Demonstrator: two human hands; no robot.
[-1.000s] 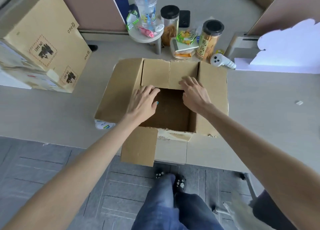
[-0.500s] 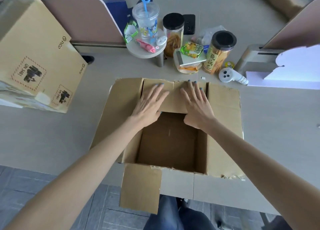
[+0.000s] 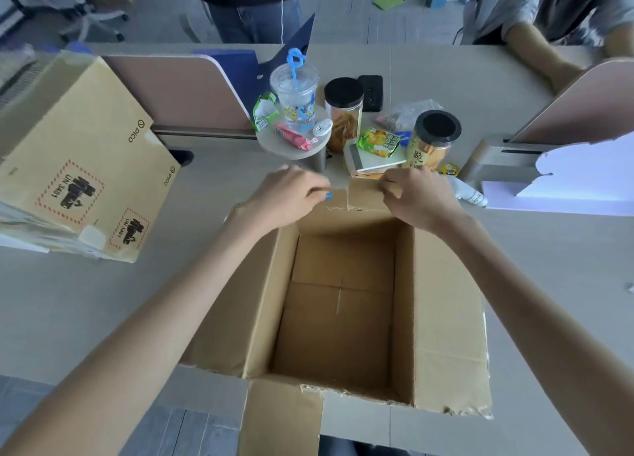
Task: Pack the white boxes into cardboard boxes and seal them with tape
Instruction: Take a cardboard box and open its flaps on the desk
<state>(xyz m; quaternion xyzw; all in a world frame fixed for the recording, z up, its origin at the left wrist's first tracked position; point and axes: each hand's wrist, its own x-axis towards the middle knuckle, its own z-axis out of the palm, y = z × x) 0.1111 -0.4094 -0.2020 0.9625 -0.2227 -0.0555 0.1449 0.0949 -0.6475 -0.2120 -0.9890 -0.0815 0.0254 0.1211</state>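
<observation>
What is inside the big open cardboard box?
The cardboard box looks empty: only its bare bottom shows, with nothing packed in it. The strip right beneath the near edge is hidden by that wall.

The pale grey desk point(image 3: 85, 301) carries an open brown cardboard box point(image 3: 446, 318) at its near edge, a tan printed carton point(image 3: 85, 153) at its left edge and a black-lidded clear snack jar point(image 3: 433, 139) toward the far edge.
</observation>
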